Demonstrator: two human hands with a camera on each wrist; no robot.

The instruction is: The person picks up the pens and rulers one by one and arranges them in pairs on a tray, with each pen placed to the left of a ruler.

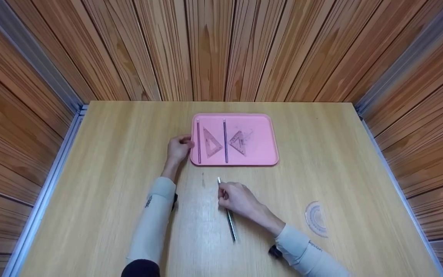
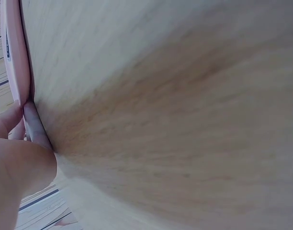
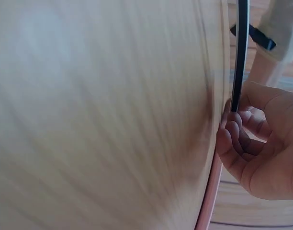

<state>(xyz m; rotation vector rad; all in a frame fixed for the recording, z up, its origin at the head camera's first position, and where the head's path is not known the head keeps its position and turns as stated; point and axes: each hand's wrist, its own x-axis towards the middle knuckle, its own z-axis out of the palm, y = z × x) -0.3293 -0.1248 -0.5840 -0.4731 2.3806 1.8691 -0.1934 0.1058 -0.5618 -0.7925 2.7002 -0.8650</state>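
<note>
Left of the pink tray [image 1: 258, 154], my left hand [image 1: 179, 148] pinches the rim with thumb and fingers, as the left wrist view shows at the tray edge [image 2: 17, 62]. Inside the tray lie two dark pencils, one near the left wall [image 1: 199, 142] and one near the middle [image 1: 225, 142], plus two clear triangle rulers [image 1: 209, 143], the second one [image 1: 237, 141] farther right. My right hand [image 1: 240, 198] grips a dark, shiny pencil [image 1: 230, 225] near its far end, in front of the tray. In the right wrist view this pencil [image 3: 240, 52] stretches back from the curled fingers.
A clear protractor [image 1: 314, 219] lies on the wooden table [image 1: 110, 165] to the right of my right forearm. Wood-panelled walls [image 1: 210, 50] enclose the table at the back and on both sides, with metal rails [image 1: 48, 184] along the side edges.
</note>
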